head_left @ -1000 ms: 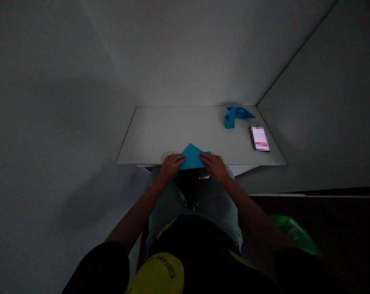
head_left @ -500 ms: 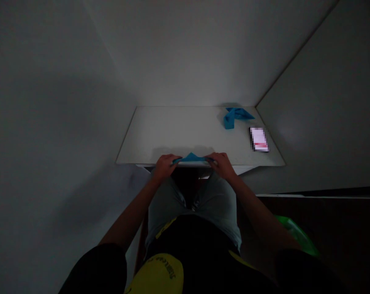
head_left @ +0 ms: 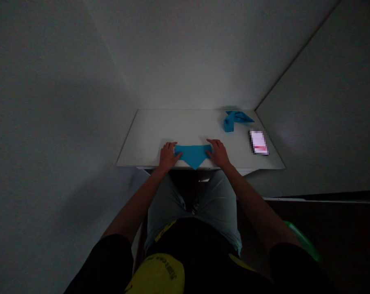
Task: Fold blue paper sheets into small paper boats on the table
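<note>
A folded piece of blue paper (head_left: 193, 154) lies flat at the table's front edge, its pointed flap facing me and reaching the edge. At its left end is my left hand (head_left: 169, 156), thumb on the paper and fingers spread around the corner. My right hand (head_left: 218, 153) mirrors it at the other end. Its thumb touches the paper, and its index finger stretches out past the top edge. Both hands are open, with thumb and fingers apart.
On the white table (head_left: 154, 126), a folded blue paper shape (head_left: 230, 120) sits at the back right. A phone (head_left: 259, 142) with a blurred screen lies near the right edge. Walls (head_left: 188, 61) close in the table's back and sides. Something green (head_left: 304, 241) is low at the right.
Both hands have moved forward onto the table from its front edge. The blue paper, earlier seen nearly edge-on with its point away from me, now lies flat, its point towards me.
</note>
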`<action>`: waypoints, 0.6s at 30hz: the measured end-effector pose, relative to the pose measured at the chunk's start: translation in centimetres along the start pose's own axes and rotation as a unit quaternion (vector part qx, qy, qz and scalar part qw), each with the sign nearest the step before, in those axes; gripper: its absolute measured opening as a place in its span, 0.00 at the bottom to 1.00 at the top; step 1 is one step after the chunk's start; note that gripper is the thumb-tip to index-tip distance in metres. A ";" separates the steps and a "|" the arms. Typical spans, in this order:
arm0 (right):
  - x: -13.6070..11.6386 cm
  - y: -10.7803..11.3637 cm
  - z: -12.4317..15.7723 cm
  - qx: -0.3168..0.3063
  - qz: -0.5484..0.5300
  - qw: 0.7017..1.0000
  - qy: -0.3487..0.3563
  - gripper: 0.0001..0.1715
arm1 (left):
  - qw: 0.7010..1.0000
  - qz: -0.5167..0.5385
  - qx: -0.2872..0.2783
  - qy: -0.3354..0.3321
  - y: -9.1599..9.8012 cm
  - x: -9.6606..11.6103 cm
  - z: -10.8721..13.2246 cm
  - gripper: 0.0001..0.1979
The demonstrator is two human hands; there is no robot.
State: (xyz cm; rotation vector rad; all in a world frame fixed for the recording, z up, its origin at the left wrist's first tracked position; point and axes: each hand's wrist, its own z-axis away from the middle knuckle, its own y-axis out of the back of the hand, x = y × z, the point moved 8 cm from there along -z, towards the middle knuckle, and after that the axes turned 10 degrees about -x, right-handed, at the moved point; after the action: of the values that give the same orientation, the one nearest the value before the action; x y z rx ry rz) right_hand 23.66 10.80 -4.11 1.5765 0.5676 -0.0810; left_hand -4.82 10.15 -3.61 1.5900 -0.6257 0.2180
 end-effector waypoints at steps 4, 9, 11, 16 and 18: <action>-1.9 -0.9 1.2 -0.064 0.026 0.991 0.116 0.30 | 0.997 -0.029 -0.021 -0.071 -0.4 1.4 1.1 0.18; -2.5 -1.1 2.6 -0.123 0.011 0.977 0.176 0.24 | 0.984 -0.013 -0.088 -0.153 -1.5 1.5 2.1 0.14; -2.1 -0.9 3.2 -0.132 0.006 0.975 0.176 0.26 | 0.978 -0.012 -0.107 -0.181 -1.7 1.2 2.9 0.18; -1.5 -0.7 5.1 -0.177 -0.011 0.965 0.195 0.35 | 0.958 -0.020 -0.158 -0.237 -1.4 0.3 5.2 0.27; -1.5 -0.5 5.5 -0.192 -0.020 0.961 0.201 0.32 | 0.954 -0.022 -0.179 -0.238 -1.2 0.1 5.4 0.23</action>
State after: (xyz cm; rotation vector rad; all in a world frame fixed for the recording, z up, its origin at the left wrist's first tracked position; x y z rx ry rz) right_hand 23.77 5.10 -4.55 1.2037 0.8755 0.3103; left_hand -5.37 4.88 -5.31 1.3015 -0.9423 -0.3110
